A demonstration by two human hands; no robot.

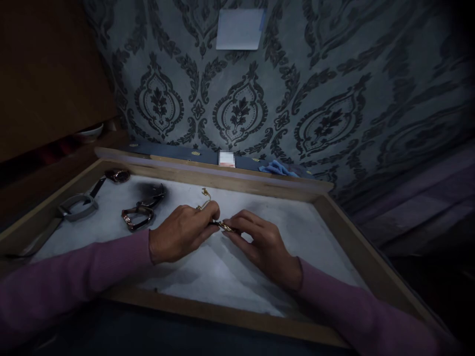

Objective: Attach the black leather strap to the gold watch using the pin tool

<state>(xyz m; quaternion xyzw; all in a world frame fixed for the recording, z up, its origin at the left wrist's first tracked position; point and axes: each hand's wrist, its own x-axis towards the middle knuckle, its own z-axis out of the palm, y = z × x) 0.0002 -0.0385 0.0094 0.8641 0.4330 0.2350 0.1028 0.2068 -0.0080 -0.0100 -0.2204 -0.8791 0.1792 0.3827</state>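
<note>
Head view, the only one: gold-coloured piece (225, 227) held up over the middle of the wooden tray (222, 307), roughly midway between its left and right edges. Left hand (183, 232) pinches one end between thumb and forefinger; right hand (265, 242) pinches the other, thumb below, fingertips above. The two grips sit close, only a short stretch of metal showing between. A gold-coloured chain (205, 194) stands out past the left knuckles toward the far edge; whether it joins the held piece, cannot tell. Handling, my judgement: steady the left grip, let the right fingertips do the fine work, press lightly, keep low over the white base so a slip lands soft; tilting the piece to the light would help in this gloom. Toward the far left corner, dark watch (118, 176), rose-gold watch (137, 218) and grey band (78, 205): no brand legible on any. Beyond the far edge, small card (226, 158), print blurred out. On the wall, pale sheet (240, 29), no writing discernible.
</note>
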